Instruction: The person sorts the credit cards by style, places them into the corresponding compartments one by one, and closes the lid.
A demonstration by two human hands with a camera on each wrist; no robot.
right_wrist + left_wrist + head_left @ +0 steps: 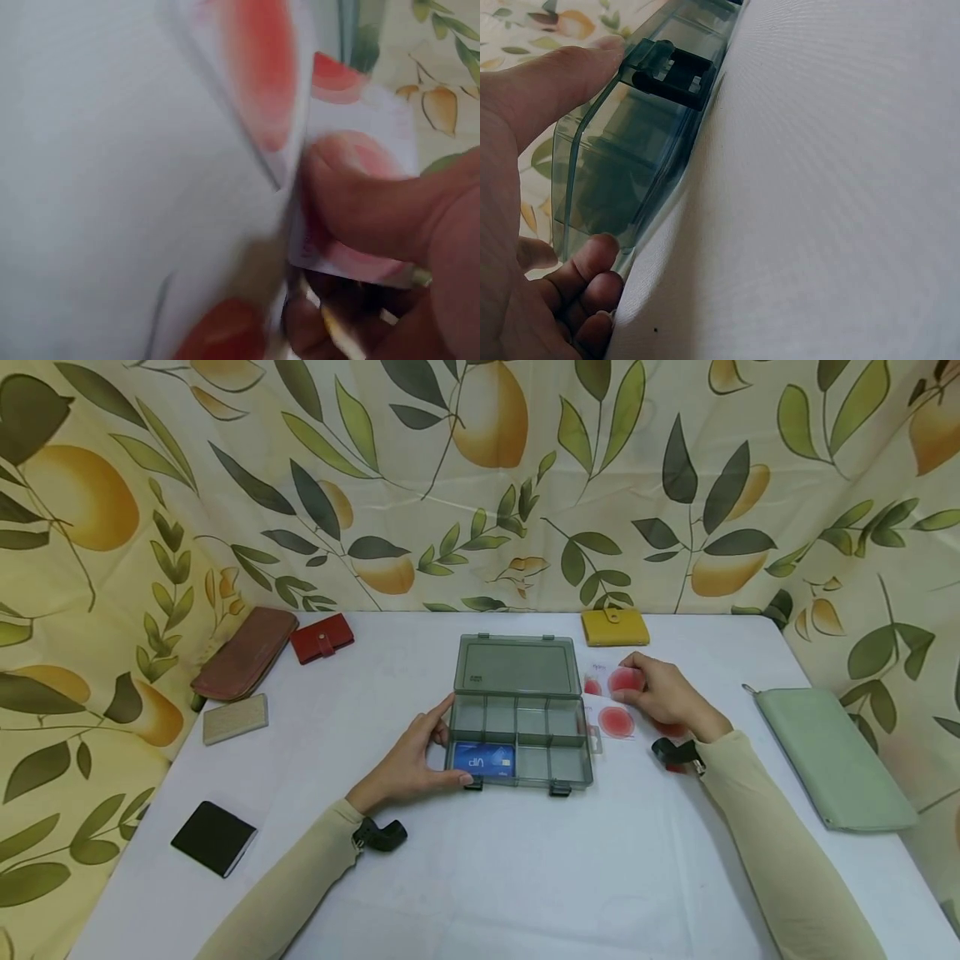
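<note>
Your left hand (408, 768) grips the open organizer box (517, 727), thumb and fingers clamped on its near-left corner, blue card (483, 762) already inside beside your thumb, while your right hand (663, 693) pinches one white-and-red card (622, 681), others (617, 723) loose below its fingers.

Smoky translucent plastic compartment box (517, 718), glossy, smooth. White counter cloth (840, 210), matt, fine weave. White red-spotted cards (617, 722), slick paper.

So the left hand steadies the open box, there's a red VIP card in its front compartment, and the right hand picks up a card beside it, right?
Not quite: the VIP card is blue, as the head view shows. The rest holds: left hand on the box, right hand on a card.
</note>
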